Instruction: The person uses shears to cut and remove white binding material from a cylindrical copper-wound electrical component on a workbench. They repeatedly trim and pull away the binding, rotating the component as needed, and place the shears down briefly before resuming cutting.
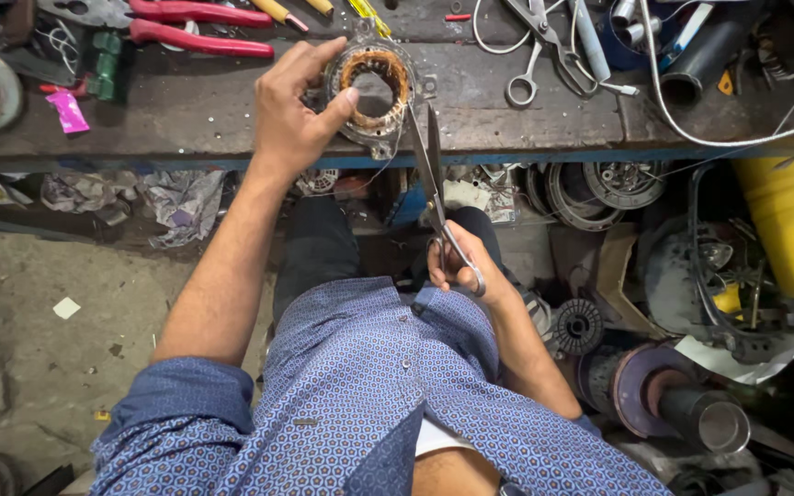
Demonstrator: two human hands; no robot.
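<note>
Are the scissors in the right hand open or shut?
Shut, or nearly: the scissors held by the right hand show both blades lying together, pointing up toward the motor stator.

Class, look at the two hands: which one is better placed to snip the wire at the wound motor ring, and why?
Probably the right hand: it holds the scissors, blades pointing at the motor ring. The left hand grips that ring on the bench.
</note>
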